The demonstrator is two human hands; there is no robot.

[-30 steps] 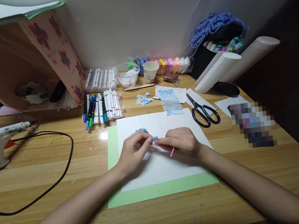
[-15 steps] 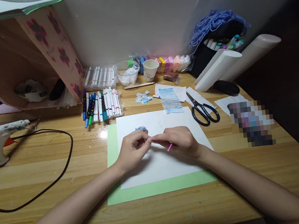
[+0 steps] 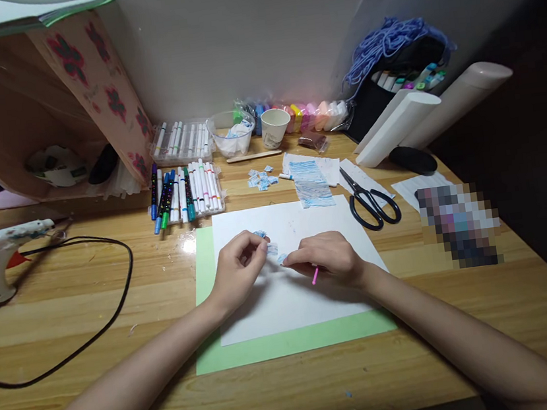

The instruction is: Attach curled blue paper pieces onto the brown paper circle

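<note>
They've come apart, left hand (image 3: 241, 269) pinching one blue scrap (image 3: 272, 249), right hand (image 3: 324, 256) pinching another scrap (image 3: 281, 258) plus a pink stick (image 3: 315, 275), this tear looking done, the pile (image 3: 261, 179) beyond both grips untouched!

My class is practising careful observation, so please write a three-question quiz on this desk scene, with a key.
1. Which hand holds the pink stick?
2. True or false: the green sheet lies on top of the white sheet.
3. Fill in the blank: the clear bowl stands just left of the paper ____.

Key:
1. The right hand.
2. False; the white sheet lies on the green sheet.
3. Cup.
</note>
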